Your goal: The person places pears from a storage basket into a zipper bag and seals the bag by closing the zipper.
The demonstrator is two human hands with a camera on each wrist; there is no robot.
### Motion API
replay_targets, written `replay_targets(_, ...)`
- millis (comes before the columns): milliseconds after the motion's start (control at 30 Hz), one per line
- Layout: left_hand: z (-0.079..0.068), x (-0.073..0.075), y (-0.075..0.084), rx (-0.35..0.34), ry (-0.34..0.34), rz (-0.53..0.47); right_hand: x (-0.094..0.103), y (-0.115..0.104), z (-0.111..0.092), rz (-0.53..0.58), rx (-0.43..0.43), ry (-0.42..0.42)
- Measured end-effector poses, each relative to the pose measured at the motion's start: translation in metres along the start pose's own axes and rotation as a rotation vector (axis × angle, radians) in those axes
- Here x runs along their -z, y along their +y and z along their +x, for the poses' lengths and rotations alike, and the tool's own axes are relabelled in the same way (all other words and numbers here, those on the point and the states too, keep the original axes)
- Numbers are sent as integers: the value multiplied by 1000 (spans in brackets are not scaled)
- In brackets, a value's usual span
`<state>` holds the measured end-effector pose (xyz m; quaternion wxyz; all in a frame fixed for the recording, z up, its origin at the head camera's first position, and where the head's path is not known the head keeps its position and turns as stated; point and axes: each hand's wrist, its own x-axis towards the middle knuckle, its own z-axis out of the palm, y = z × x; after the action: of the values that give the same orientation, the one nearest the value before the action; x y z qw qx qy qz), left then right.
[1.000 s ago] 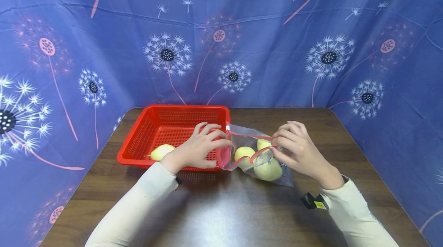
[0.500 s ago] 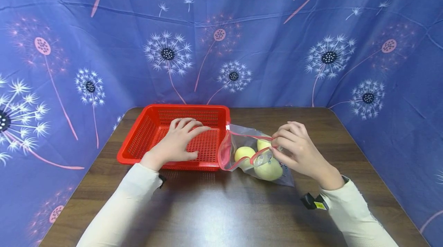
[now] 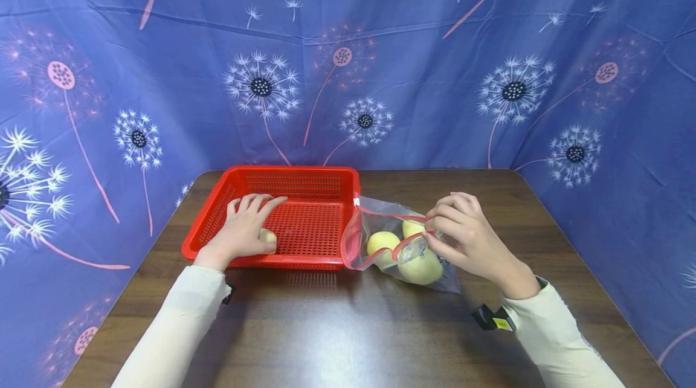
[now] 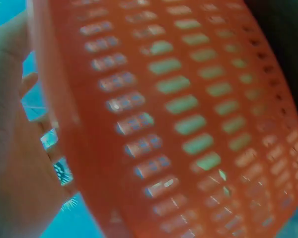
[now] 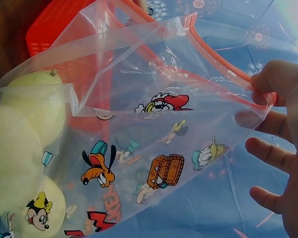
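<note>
My left hand is over the near left part of a red plastic basket, its fingers spread and fairly straight above a pale yellow pear. Most of that pear is hidden by the hand; in the left wrist view it shows only through the basket's slots. To the right, my right hand pinches the red zip edge of a clear zip bag between thumb and index finger, the other fingers apart. The bag's mouth gapes towards the basket. Several pears lie inside it.
The basket and bag stand on a brown wooden table. The basket's right wall is close beside the bag's mouth. Behind the table hangs a blue cloth with dandelion prints.
My left hand has moved left from beside the bag's mouth, across the basket, to the pear. My right hand stays at the bag's edge.
</note>
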<state>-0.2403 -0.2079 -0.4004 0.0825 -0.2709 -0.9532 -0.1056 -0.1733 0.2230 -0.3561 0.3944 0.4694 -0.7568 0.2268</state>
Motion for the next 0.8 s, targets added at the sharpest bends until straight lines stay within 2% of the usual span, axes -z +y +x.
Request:
replay_targets(167,-3,-5,-12,75,-45,91,0,0,1,4,1,3)
replay_targets(300,-4,-6,-18,115,-83,122,1,1,1,6,2,7)
replay_targets(567,0,-6,-20,154,-214,142,1,2,0,6,-5,7)
replay_targets(800,4,-12,-25,221,-363,83,1,3,-2,7,-9,5)
